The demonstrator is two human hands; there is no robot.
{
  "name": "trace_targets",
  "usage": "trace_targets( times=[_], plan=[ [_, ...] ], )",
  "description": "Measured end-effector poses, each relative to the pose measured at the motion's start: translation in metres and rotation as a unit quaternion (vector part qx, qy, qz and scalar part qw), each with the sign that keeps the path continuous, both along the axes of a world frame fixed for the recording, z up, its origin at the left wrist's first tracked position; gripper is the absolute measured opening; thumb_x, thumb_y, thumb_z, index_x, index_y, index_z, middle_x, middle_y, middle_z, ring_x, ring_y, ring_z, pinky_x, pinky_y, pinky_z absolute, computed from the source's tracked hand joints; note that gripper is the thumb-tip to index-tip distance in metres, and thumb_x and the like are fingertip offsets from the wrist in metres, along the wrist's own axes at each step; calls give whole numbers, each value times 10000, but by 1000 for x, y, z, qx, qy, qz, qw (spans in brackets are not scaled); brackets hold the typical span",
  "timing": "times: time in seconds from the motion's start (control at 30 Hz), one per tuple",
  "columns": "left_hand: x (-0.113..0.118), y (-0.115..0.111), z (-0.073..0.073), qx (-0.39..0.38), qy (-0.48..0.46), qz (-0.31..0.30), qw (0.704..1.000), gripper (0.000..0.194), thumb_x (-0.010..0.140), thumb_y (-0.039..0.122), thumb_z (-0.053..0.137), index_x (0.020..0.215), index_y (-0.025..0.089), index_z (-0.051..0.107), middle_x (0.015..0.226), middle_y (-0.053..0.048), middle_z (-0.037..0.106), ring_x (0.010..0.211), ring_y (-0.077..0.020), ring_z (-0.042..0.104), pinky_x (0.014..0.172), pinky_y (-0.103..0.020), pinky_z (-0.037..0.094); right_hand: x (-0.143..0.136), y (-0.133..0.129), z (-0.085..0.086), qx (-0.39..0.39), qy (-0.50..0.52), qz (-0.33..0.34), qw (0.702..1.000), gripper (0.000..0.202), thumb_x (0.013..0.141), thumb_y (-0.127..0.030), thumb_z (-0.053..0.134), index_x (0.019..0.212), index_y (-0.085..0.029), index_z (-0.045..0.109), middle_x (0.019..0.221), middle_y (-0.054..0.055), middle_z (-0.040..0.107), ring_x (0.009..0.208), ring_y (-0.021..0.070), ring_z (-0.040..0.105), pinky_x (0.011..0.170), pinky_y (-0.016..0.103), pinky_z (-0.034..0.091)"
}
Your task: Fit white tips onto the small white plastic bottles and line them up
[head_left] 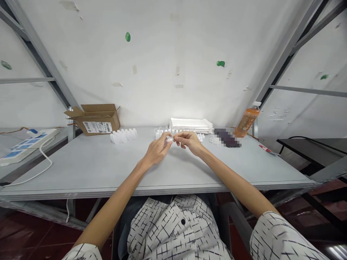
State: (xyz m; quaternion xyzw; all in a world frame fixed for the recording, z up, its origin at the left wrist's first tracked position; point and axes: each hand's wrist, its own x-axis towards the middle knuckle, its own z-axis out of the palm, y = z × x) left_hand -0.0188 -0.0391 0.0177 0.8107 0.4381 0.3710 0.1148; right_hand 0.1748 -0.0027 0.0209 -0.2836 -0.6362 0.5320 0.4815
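My left hand (159, 148) is closed, holding a small white plastic piece (169, 139) between thumb and fingers above the table. My right hand (188, 141) meets it from the right, thumb and index finger pinched at the piece's edge. Whatever lies between those right fingertips is too small to make out. Just behind both hands stand several small white plastic pieces (158, 134) in a row, partly hidden by my fingers. Farther left is a group of translucent white pieces (123, 135). To the right lies a little heap of thin white loops (214, 140).
An open cardboard box (99, 121) stands at the back left, a stack of white sheets (191, 125) at the back middle. An orange drink bottle (247, 122) leans at the right beside a dark blurred object (229, 138). A power strip (27, 144) with a white cable is far left.
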Motion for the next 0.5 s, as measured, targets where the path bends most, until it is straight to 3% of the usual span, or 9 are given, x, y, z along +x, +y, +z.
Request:
trace_targets(
  times=[0.13, 0.33, 0.5],
  plan=[
    [0, 1, -2, 39, -16, 28, 999, 281, 956, 370, 429, 1205, 240, 448, 787, 33, 556, 620, -144, 520, 658, -257, 390, 0, -2, 3, 28, -5, -12, 1000, 259, 751, -419, 771, 830, -172, 757, 784, 45, 690, 587, 116, 577, 428, 220, 373],
    [-1, 2, -3, 46, -26, 37, 998, 179, 943, 367, 469, 1058, 230, 471, 863, 17, 631, 567, -115, 535, 617, -248, 378, -5, -7, 4, 99, -39, -78, 991, 297, 770, -461, 752, 801, -166, 728, 729, 37, 669, 552, 113, 572, 417, 219, 368],
    [-1, 2, -2, 62, -20, 43, 997, 168, 937, 359, 481, 1033, 221, 493, 831, 18, 650, 540, -107, 507, 614, -247, 376, -6, -10, 7, 111, -57, -96, 988, 341, 750, -499, 752, 780, -163, 707, 719, 38, 662, 553, 123, 588, 414, 223, 368]
  ],
)
